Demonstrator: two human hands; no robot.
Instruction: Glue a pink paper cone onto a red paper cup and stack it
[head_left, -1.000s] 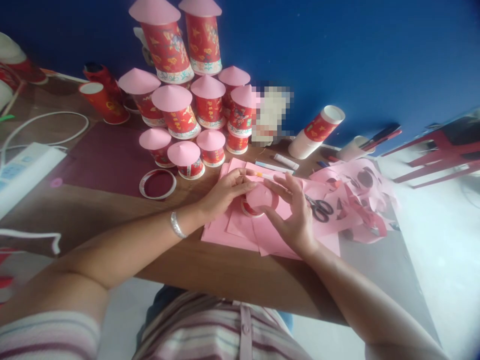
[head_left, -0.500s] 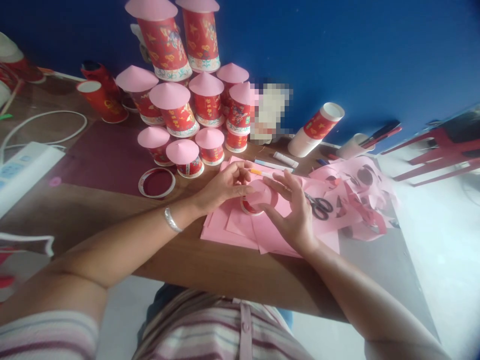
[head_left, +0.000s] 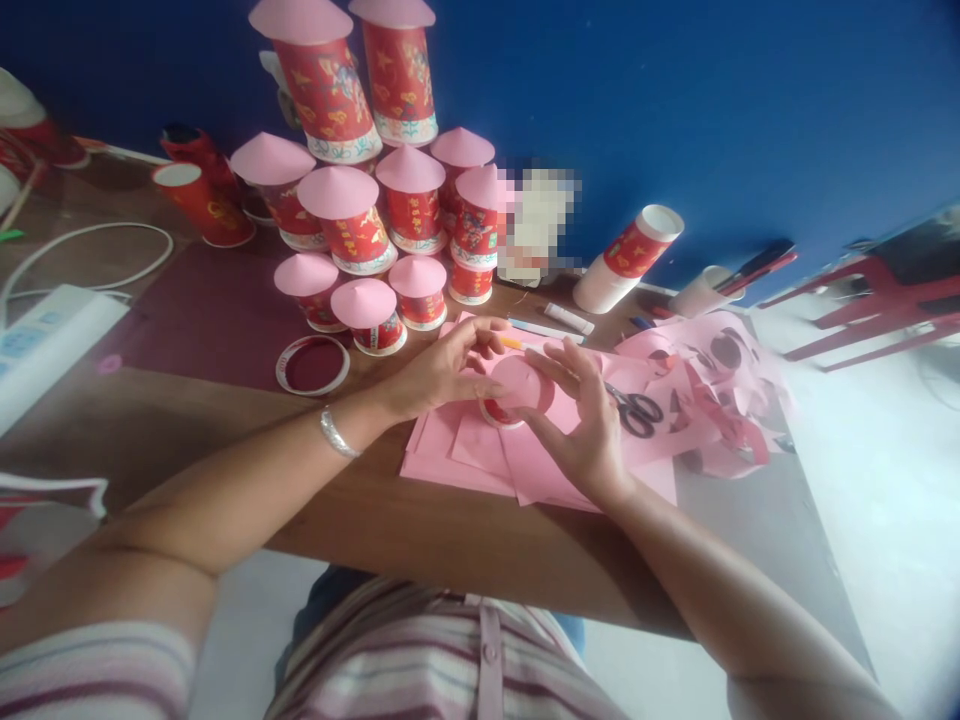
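Observation:
A short red paper cup (head_left: 496, 411) stands upside down on a stack of pink paper sheets (head_left: 465, 455) near the table's front. A pink paper cone (head_left: 520, 382) sits on top of it. My left hand (head_left: 442, 368) has its fingers curled against the cone's left side. From the right, my right hand (head_left: 581, 420) cups the cone, fingers bent around its rim. An orange-tipped pen (head_left: 517, 345) lies just behind the cone, between my fingertips. Black-handled scissors (head_left: 637, 410) lie right of my right hand.
Several red cups topped with pink cones (head_left: 360, 225) are stacked at the back. A red lid (head_left: 313, 365) lies to the left. Pink paper scraps (head_left: 712, 385) pile up at the right. A white power strip (head_left: 45, 340), cable and tipped cup (head_left: 626, 260) are nearby.
Both hands stay on the cone and cup, with only small shifts of the fingers around the cone's rim. The view has drifted slightly.

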